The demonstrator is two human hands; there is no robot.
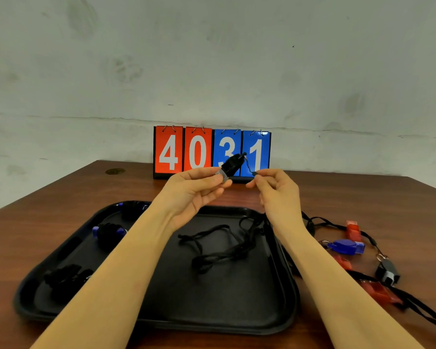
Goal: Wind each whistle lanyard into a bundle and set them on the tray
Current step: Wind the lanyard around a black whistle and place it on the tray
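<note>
**Black whistle held up, cord pinched**

The left hand [199,187] holds a black whistle [230,165] between thumb and fingers [213,183], raised above the far rim of the black tray [161,321]; the right hand [275,190] pinches the thin cord just beside the whistle, its fingers curled round it; the loose black lanyard [219,250] trails down from the right hand and lies in a tangle on the tray's right half; three wound bundles [108,233] sit along the tray's left side; more whistles with unwound lanyards, one blue [345,246], some red, one grey, lie near the tabletop's [61,197] right edge; a flip scoreboard [212,152] reading 4031 stands at the far edge.
</note>
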